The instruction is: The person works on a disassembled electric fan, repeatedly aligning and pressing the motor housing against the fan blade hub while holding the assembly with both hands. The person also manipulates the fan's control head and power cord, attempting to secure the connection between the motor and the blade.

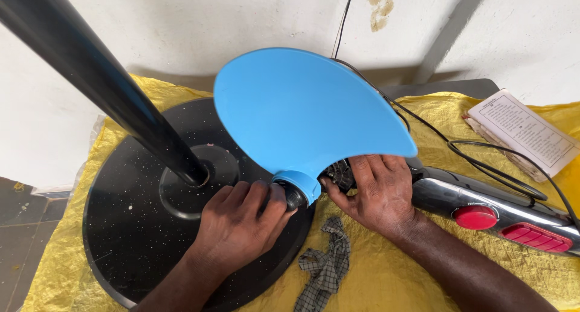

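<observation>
Fingers [260, 197] L hand [238, 227] curled on black hub knob [294, 197] | R hand [377, 194] grips motor [341, 174] | blue fan blade [302, 115] above both

My left hand [238, 224] comes up from the bottom edge, forearm angled toward the middle, wrist fairly straight. Its back faces me, and all 4 fingers [251, 194] curl forward and down with the knuckles raised, thumb tucked out of sight. My right hand [377, 194] enters from the lower right, forearm running diagonally, wrist bent slightly inward. Its back faces me too, fingers bunched and pointing up, the thumb [338, 197] stretched left toward my other hand. The 2 hands sit near each other, not touching.
</observation>
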